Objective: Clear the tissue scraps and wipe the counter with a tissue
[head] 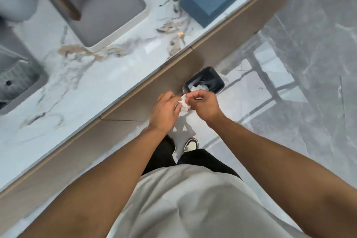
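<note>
Holding a small wad of white tissue [184, 104] between them, the left hand [164, 111] and the right hand [204, 103] meet in front of the person's body, out past the counter's edge. The left hand's fingers curl around the wad from one side; the right hand pinches its upper end with thumb and fingertips. Just beyond the hands, down on the floor, stands a small dark bin [204, 81] with white tissue already lying inside it. The marble counter [92, 83] runs diagonally on the left, carrying a blue tissue box [212, 0] at its far end, well away from the hands. This looks like the clearing step: gathered scraps are about to be dropped. The next move probably calls for bringing the wad over the bin's opening and letting go, then fetching a fresh sheet from the box for wiping.
</note>
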Motion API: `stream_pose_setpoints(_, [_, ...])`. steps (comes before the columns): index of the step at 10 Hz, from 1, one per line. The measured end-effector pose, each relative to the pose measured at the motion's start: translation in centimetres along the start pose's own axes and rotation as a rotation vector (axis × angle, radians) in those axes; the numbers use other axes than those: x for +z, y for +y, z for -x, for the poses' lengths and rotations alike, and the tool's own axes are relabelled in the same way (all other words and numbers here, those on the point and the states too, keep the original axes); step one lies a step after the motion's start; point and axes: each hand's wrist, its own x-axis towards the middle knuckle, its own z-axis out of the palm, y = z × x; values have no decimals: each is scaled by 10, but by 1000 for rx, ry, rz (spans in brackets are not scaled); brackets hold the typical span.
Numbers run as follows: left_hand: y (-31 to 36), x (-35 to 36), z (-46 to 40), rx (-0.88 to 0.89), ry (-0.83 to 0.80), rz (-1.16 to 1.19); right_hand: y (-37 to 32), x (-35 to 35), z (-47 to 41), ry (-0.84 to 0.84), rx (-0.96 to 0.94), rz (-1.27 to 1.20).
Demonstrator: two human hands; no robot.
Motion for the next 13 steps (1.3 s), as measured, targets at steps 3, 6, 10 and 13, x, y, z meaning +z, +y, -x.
stream_pose_setpoints(3, [18,54,-116,111,-243,48,20,-47,-74,180,183,-39])
stream_pose_setpoints(6, [0,119,-172,27,-454,14,76,-58,-156,324,316,-15])
stream_pose_setpoints(10, [-48,215,-199,-202,-503,-125,159,-69,-263,301,354,87])
stream_pose_setpoints(13, [-48,205,-185,-206,-504,-186,154,-88,-240,177,312,341])
